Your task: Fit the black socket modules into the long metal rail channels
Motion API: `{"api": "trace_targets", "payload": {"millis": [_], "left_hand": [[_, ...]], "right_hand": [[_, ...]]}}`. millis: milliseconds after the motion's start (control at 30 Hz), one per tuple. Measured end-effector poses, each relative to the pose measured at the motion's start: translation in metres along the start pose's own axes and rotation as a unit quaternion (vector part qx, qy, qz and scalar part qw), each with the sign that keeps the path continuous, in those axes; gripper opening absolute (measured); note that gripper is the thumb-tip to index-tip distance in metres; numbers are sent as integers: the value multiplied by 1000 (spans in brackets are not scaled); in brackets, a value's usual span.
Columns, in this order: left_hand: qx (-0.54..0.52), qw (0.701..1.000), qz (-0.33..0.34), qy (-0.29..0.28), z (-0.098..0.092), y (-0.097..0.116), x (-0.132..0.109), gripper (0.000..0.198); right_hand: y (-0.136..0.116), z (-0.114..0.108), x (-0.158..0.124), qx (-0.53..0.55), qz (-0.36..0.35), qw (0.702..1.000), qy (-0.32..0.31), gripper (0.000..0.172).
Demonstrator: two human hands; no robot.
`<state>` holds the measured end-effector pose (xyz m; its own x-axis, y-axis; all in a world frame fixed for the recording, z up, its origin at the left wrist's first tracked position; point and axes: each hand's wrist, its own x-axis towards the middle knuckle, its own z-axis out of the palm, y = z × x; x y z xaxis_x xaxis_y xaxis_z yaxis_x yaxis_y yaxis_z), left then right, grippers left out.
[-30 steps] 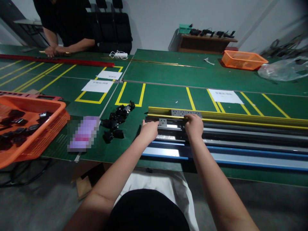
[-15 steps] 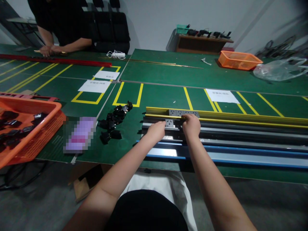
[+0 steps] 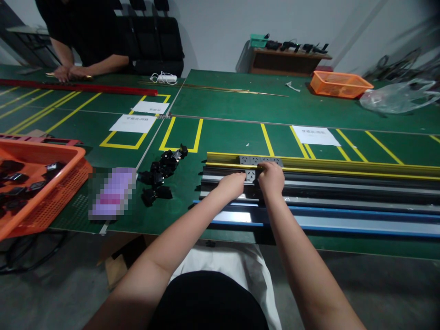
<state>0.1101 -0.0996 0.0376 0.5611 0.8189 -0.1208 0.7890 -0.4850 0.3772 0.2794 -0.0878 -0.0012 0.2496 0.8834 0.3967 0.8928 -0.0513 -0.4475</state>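
Note:
A grey socket module point(image 3: 250, 175) sits in the black rail point(image 3: 326, 187) on the green table. My left hand point(image 3: 233, 185) has its fingers closed at the module's left end. Just right of the module, my right hand point(image 3: 272, 178) is curled over the black rail's upper edge, its fingertips partly hidden. Behind that rail lies a yellow rail point(image 3: 360, 168) holding a row of grey socket modules point(image 3: 252, 160). Nearest me runs a blue-edged rail point(image 3: 330, 221), under my forearms.
Black plastic parts point(image 3: 161, 172) lie left of the rails. Beyond them are a blurred purple object point(image 3: 113, 192) and an orange basket point(image 3: 68, 197) of black pieces. Paper sheets point(image 3: 316, 135) lie on the table point(image 3: 227, 101). Across it, a person point(image 3: 82, 41) works at a red rail point(image 3: 113, 88).
My left hand and the socket module have moved right along the black rail, closer to my right hand. The right hand stays at about the same place on the rail.

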Motion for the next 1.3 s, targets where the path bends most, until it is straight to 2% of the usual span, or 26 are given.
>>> {"api": "trace_targets", "payload": {"millis": [333,533,967,1033,1133,1233,1300], "left_hand": [[17,1000,17,-17,-2,7,10,38],[25,999,45,-16,4,13,18,36],[10,998,55,-39,11,20,34,32],[-4,998,63,-23,6,16,25,33],[-43,996,54,51,-9,-3,-6,35],[-97,985,0,142,-28,-43,-57,31],[-102,974,-77,184,-38,-78,-93,30]], "right_hand": [[-3,-1,0,-9,7,1000,-5,38],[-5,-2,0,-5,14,1000,-6,37],[-4,-1,-1,4,12,1000,7,36],[-5,-2,-1,3,11,1000,4,37],[-6,-4,-1,5,9,1000,-4,37],[-8,-6,-2,8,11,1000,-7,36],[-8,-6,-2,9,15,1000,-6,35]]}}
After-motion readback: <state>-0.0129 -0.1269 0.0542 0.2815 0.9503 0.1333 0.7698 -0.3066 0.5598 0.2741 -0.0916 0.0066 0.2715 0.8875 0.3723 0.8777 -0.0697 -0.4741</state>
